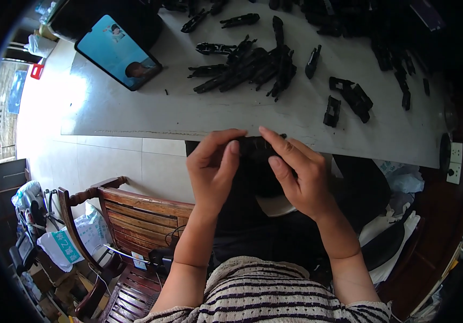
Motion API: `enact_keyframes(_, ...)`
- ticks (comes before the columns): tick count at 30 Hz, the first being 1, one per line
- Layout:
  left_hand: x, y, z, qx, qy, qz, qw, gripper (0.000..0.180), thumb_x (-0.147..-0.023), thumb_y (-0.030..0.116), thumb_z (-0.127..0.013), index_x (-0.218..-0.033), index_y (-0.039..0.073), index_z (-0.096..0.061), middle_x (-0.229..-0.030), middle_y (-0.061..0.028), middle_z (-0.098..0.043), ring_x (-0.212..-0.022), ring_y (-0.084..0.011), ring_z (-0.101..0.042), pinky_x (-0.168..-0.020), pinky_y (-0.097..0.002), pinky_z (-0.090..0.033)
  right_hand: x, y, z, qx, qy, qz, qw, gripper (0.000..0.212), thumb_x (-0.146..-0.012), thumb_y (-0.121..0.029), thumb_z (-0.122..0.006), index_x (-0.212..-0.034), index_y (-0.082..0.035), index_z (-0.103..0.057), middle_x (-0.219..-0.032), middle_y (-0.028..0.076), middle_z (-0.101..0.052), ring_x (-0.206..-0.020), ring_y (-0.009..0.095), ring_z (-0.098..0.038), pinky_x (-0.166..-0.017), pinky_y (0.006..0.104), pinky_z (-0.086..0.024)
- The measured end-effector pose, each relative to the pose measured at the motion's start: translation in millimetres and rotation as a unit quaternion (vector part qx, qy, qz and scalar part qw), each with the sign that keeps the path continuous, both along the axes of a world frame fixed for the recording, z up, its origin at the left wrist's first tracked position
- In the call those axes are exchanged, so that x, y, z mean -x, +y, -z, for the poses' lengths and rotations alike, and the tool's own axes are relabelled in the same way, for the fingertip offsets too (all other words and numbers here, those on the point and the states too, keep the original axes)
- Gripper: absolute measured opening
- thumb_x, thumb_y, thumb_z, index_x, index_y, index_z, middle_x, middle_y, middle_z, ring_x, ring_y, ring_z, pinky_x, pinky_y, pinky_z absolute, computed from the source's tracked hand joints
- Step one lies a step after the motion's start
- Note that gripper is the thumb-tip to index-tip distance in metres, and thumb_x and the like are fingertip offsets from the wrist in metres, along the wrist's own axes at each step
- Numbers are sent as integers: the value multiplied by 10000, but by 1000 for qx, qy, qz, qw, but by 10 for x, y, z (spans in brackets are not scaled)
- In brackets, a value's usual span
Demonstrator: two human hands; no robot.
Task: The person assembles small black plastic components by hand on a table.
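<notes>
Black plastic part [253, 146] — small, its finer detail lost against the dark background — sits between your two hands, just off the near edge of the grey-white table [150, 121]. Your left hand [212, 168] pinches its left end between thumb and forefinger. Your right hand [300, 175] is curled at the other end, forefinger over the top and thumb lower down; you cannot tell from this view how firmly it presses. Beyond, on the table, lies a heap of black plastic pieces [250, 67], with more loose pieces [358, 99] to its right. At your left a smartphone [117, 54] stands tilted, its blue screen lit and showing a person. As for writing, a white plastic bag [62, 247] beside the wooden bench [140, 215] bears teal printed characters; a flat dark purple object [426, 14] at far right carries pale marks too small to read.
</notes>
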State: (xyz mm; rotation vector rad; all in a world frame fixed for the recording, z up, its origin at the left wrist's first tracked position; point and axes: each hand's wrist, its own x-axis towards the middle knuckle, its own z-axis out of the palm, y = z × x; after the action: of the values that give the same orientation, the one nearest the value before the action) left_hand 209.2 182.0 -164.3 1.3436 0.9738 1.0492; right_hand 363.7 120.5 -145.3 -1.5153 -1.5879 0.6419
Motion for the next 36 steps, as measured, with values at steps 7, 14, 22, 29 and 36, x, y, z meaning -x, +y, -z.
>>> enact_keyframes(7,-123,-64,41,-16,-48,40,998,277,-794,30,-701,-1062,3,-634,-860,-16,-639,-693,-36,-522,-606,-180,-406,-100,-74,-76,11,24,-22,999,378,-864,-50,-600,-1235,9,-562,-832,169,-660,-670,276,-640,-632,329,-493)
enact_keyframes(14,-61,-170,102,84,-153,115,978,326,-786,59,-725,-1092,36,-613,-939,29,-617,-596,12,-454,-547,-152,-363,-264,-312,-29,162,208,3,965,280,-781,-150,-742,-973,21,-630,-641,38,-620,-569,86,-594,-535,215,-446)
enact_keyframes(22,-16,29,58,-28,-10,273,962,230,-815,98,-686,-1035,36,-656,-899,-57,-684,-683,-118,-623,-609,-228,-478,-272,-597,199,193,318,15,928,197,-783,-141,-732,-735,-36,-572,-581,-48,-520,-516,3,-438,-471,177,-303)
enact_keyframes(29,-69,0,-63,-77,57,317,944,169,-836,93,-644,-993,34,-661,-860,-89,-670,-764,-218,-645,-691,-286,-494,-268,-654,197,204,382,28,901,187,-799,-159,-719,-796,-32,-582,-646,-31,-546,-562,12,-473,-493,179,-332)
enact_keyframes(36,-76,-223,-59,-53,20,324,944,227,-845,-6,-561,-1071,17,-562,-862,-91,-564,-668,-185,-574,-621,-296,-469,-299,-656,171,127,340,-64,930,216,-799,-183,-729,-820,-12,-598,-620,10,-559,-554,50,-518,-494,208,-386)
